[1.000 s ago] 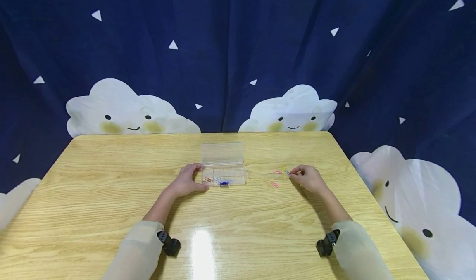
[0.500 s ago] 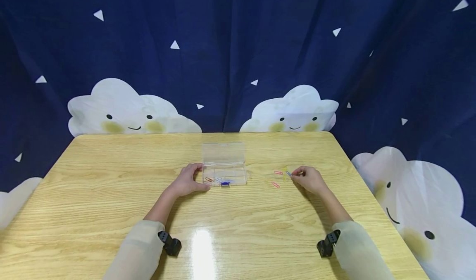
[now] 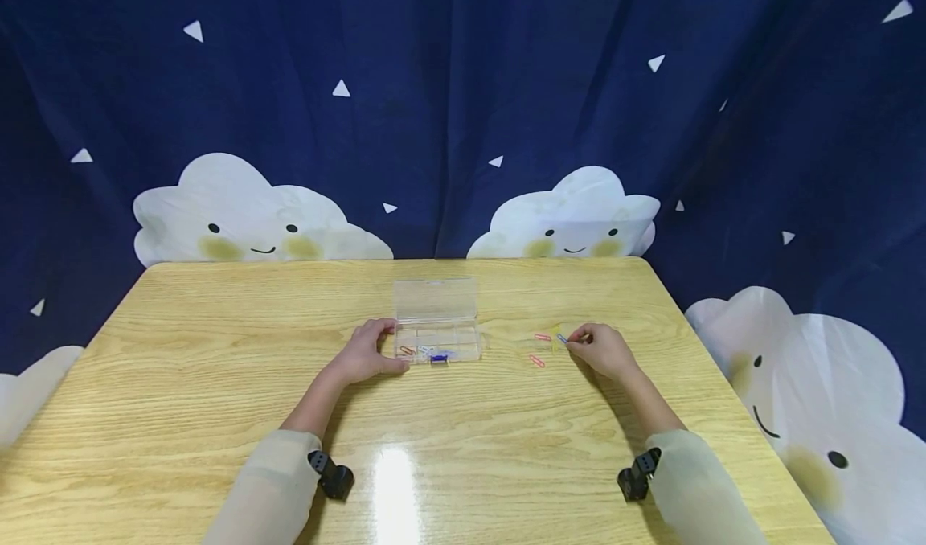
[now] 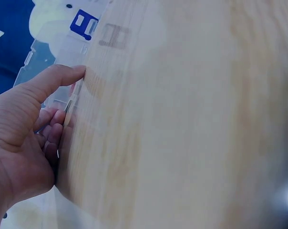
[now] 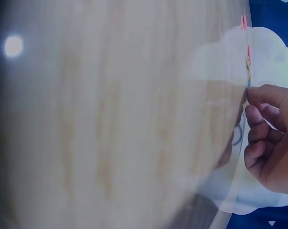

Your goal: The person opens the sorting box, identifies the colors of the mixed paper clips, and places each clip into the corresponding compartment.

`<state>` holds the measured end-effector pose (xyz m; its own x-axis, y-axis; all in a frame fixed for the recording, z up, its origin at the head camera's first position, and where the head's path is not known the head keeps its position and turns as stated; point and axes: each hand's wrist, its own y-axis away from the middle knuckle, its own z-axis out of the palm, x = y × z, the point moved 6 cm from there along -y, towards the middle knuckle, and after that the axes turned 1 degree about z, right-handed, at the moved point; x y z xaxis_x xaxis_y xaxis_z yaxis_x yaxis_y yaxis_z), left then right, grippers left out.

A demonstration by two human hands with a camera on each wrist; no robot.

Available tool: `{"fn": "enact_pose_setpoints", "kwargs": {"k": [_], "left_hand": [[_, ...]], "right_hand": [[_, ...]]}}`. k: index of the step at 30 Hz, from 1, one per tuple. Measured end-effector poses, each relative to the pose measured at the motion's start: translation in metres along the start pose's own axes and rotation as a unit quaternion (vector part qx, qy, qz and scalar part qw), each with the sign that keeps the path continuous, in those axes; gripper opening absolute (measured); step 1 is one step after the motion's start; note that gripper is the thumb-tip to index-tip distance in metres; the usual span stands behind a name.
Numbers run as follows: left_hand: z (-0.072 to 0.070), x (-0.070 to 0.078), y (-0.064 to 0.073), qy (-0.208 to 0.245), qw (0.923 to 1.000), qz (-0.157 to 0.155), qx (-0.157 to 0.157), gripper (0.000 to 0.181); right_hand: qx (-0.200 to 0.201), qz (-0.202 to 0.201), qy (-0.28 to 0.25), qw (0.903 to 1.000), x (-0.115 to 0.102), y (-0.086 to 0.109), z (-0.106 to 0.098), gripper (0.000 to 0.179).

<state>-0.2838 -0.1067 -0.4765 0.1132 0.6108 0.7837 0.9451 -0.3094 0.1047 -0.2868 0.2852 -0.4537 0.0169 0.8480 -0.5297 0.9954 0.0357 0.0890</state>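
We're seeing almost no shift over the last second: left hand (image 3: 365,351) is gripping the left end of the clear box (image 3: 457,337), right hand (image 3: 603,350) is pinching the blue paper clip (image 3: 562,339). So that clip's still sitting outside, right of the box, whose lid (image 3: 436,298) is standing open beyond

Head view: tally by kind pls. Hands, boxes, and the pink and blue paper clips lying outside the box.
Hands: 2 (left hand, right hand)
Box: 1
Pink paper clips: 2
Blue paper clip: 1, at the right hand's fingers
Total: 6
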Motion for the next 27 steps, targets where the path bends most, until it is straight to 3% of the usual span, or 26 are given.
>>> {"fn": "enact_pose_setpoints", "kwargs": {"k": [17, 27], "left_hand": [[-0.0007, 0.0020, 0.0003, 0.009, 1.0000, 0.002, -0.002, 0.080], [-0.0010, 0.0028, 0.0006, 0.005, 1.0000, 0.001, -0.002, 0.081]], "right_hand": [[-0.005, 0.007, 0.082, 0.9966, -0.0056, -0.0042, -0.0006, 0.018], [0.003, -0.009, 0.060, 0.9981, -0.0042, -0.0041, -0.0004, 0.019]]}}
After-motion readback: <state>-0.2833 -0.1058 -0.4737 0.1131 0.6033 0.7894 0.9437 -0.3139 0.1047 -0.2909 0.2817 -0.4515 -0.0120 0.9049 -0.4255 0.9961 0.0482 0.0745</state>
